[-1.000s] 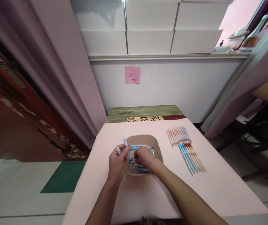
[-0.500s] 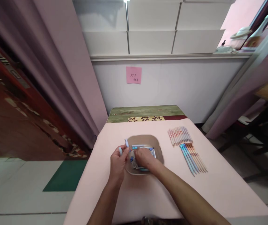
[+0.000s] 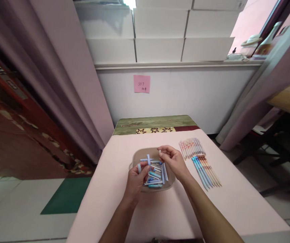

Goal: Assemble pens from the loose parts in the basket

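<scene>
My left hand (image 3: pixel 136 177), over the left side of a greyish-brown plastic bin (image 3: pixel 141 154), is closed on a light blue pen part (image 3: pixel 148 158) standing upright between thumb and finger. A second pale blue piece (image 3: pixel 139 168) is tucked between its other fingers. Above the bin's right side, my right hand (image 3: pixel 174 162) pinches a small whitish piece (image 3: pixel 159 152), too small to identify. Loose blue and white pen parts (image 3: pixel 155 174) lie jumbled in the bin below both hands.
To the right on the pink-covered table (image 3: pixel 185 209) lie a row of clear pens with reddish markings (image 3: pixel 191 146), several blue pens (image 3: pixel 201 172) and several orange-beige pens (image 3: pixel 212 172). Behind the table stands a white wall with a pink note (image 3: pixel 141 83).
My right hand has come up out of the bin and to the right, now pinching a small whitish piece. My left hand has shifted slightly right, still holding the blue pieces.
</scene>
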Available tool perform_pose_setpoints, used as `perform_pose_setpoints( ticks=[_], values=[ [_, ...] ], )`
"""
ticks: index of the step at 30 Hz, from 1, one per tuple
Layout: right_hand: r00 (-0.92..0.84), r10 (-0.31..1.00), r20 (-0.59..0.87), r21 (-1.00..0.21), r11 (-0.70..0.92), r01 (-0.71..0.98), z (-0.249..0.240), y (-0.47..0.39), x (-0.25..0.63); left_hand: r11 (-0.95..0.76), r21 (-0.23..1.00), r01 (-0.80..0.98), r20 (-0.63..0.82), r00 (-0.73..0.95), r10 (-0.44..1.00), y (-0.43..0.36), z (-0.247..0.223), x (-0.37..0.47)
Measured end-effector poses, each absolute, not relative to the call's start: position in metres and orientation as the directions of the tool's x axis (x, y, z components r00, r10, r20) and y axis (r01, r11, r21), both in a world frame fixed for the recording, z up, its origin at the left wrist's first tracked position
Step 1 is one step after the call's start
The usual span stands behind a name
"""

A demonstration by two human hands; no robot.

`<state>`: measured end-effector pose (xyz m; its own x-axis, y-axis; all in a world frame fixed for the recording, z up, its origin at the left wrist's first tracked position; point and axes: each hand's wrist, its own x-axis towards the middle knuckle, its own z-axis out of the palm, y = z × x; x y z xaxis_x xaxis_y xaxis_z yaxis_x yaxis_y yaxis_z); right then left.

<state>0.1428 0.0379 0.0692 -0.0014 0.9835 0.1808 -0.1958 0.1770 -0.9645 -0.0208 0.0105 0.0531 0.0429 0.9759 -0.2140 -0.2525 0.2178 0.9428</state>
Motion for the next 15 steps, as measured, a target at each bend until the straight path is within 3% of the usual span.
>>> perform_pose_setpoints(
  ticks=[7,15],
  values=[
    [0.078,0.988,0.133,-0.946,0.150,-0.287,0.084,0.038,0.132,0.215,0.942,-0.259,-0.163,0.209,0.964,0.004,0.063,-0.020],
    [0.089,0.977,0.195,-0.951,0.211,-0.228,0.080,0.035,0.135,0.230,0.947,-0.224,-0.189,0.190,0.963,0.002,0.065,-0.017]
  ],
)
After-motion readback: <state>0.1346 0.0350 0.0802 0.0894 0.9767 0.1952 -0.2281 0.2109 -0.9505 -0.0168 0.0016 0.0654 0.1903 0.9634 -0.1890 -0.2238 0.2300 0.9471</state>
